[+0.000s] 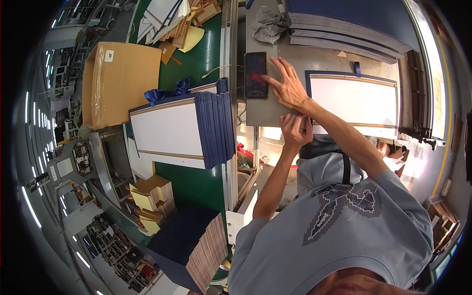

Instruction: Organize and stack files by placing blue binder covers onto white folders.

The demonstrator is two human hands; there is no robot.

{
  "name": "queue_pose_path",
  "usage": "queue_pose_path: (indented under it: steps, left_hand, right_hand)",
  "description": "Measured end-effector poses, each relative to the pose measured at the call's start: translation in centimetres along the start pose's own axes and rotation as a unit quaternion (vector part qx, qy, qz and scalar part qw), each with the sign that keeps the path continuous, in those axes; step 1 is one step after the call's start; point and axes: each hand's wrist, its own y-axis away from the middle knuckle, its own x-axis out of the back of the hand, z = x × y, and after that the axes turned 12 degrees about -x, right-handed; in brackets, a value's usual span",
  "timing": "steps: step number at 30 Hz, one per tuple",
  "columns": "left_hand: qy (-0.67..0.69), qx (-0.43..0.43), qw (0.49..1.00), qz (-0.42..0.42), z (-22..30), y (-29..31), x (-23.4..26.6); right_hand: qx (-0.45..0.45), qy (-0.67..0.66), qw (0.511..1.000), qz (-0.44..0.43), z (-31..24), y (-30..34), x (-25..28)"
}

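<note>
On the grey table (265,112) lies a smartphone (255,73) with its dark screen lit in red. My right hand (289,88) reaches across to it, fingers apart, one fingertip at the right edge of the screen; it holds nothing. My left hand (296,132) is closed, fingers curled at the table's near edge, just below the right wrist. Whether anything is inside that fist is hidden. Right of both hands lies a white panel (351,98) with a dark blue border, brown strips and a blue ribbon tab (357,69).
Crumpled grey plastic (269,25) and stacked blue-covered boards (344,37) sit at the back. Leftward, a green work surface (189,184) carries a cardboard box (125,73), upright blue-and-white panels (169,128) with ribbons, and a dark blue stack (182,233). A metal rail (230,98) runs between.
</note>
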Motion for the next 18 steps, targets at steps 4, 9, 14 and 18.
queue_pose_path:
  steps: [4, 9, 14, 18]
  left_hand:
    - [-0.002, -0.004, 1.0, -0.015, -0.13, 0.17, -0.11]
    - [-0.006, -0.001, 1.0, -0.014, -0.16, 0.33, -0.17]
    - [-0.003, 0.004, 1.0, -0.002, -0.15, 0.31, -0.2]
    - [0.0, -0.005, 1.0, 0.007, -0.16, 0.15, -0.16]
  right_hand:
    - [0.0, 0.023, 1.0, -0.015, 0.06, 0.02, -0.01]
    - [0.001, -0.005, 1.0, 0.011, -0.2, 0.13, 0.07]
    - [0.0, 0.004, 1.0, 0.009, -0.12, 0.17, 0.02]
    - [-0.001, 0.018, 1.0, 0.006, -0.01, 0.02, -0.12]
